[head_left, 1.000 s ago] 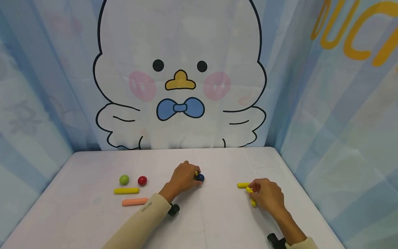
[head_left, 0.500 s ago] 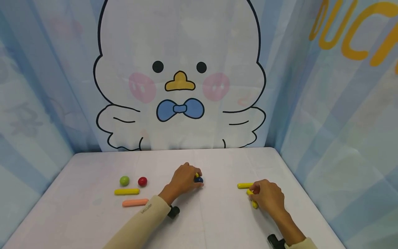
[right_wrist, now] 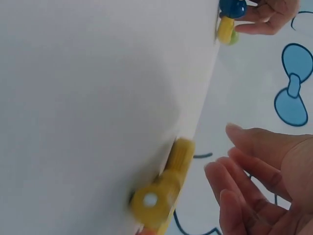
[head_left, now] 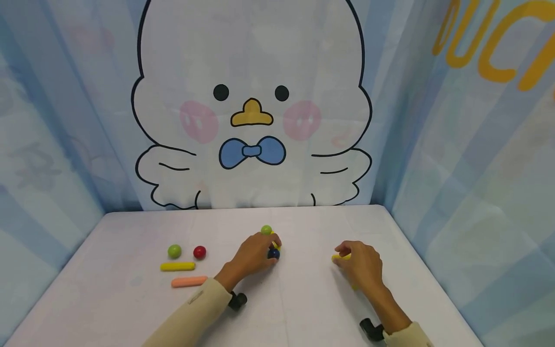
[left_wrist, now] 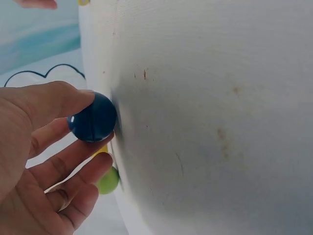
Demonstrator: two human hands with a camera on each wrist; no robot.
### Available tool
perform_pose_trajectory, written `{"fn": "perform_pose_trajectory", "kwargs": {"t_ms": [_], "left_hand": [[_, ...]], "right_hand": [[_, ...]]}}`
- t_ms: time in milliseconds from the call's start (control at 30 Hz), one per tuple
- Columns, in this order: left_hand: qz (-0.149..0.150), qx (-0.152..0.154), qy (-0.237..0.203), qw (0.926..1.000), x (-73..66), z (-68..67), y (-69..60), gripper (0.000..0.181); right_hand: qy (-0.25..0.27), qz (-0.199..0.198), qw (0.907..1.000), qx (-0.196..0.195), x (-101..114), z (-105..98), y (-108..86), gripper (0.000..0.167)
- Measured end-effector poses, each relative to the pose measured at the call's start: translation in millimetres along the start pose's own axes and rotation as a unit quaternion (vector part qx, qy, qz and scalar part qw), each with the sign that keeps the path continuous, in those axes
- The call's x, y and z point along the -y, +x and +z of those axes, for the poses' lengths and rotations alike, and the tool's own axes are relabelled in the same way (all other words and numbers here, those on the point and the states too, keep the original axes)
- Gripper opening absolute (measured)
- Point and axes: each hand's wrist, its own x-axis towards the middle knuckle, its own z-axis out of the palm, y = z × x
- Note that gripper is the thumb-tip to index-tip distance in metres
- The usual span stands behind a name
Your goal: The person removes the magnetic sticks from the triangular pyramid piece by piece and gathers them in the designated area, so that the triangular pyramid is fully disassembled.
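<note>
In the head view my left hand (head_left: pixel 253 253) holds a dark blue ball (head_left: pixel 273 253) at mid-table. The left wrist view shows the thumb against this blue ball (left_wrist: pixel 93 117), with fingers behind it. Just beyond are a yellow stick (right_wrist: pixel 226 30) and a green ball (head_left: pixel 266 230), partly hidden by the hand. My right hand (head_left: pixel 364 265) hovers by two yellow sticks at the right. In the right wrist view its fingers are apart from them, holding nothing. One yellow stick (right_wrist: pixel 181 156) lies behind another with a pale round spot on its end (right_wrist: pixel 150 199).
On the table's left lie a green ball (head_left: pixel 175 251), a red ball (head_left: pixel 200 252), a yellow stick (head_left: pixel 178 266) and an orange stick (head_left: pixel 189 282). A curtain with a cartoon duck (head_left: pixel 251 58) hangs behind the white table (head_left: pixel 303 308).
My right hand has let go of a yellow stick and shifted left and slightly away from me. My left hand has come slightly nearer with the blue ball, uncovering the green ball behind.
</note>
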Motion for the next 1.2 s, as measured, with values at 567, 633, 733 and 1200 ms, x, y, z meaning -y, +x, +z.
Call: {"fn": "perform_pose_trajectory", "kwargs": {"t_ms": [567,633,733,1200], "left_hand": [[-0.056,0.007,-0.009,0.9984,1.3,-1.6,-2.4,0.038],[-0.066,0.013,-0.015,0.9976,0.8,-2.6,-2.8,0.040],[-0.069,0.019,-0.020,0.9972,1.3,-3.8,-3.5,0.040],[-0.040,0.009,-0.038,0.9984,8.2,-1.0,-6.1,0.031]], "right_hand": [[0.076,-0.045,0.9941,0.063,65.3,37.9,21.9,0.021],[0.084,-0.051,0.9924,0.074,72.3,42.3,24.4,0.021],[0.095,-0.056,0.9899,0.089,81.7,49.7,28.6,0.021],[0.096,-0.040,0.9888,0.107,105.5,80.8,46.3,0.027]]}}
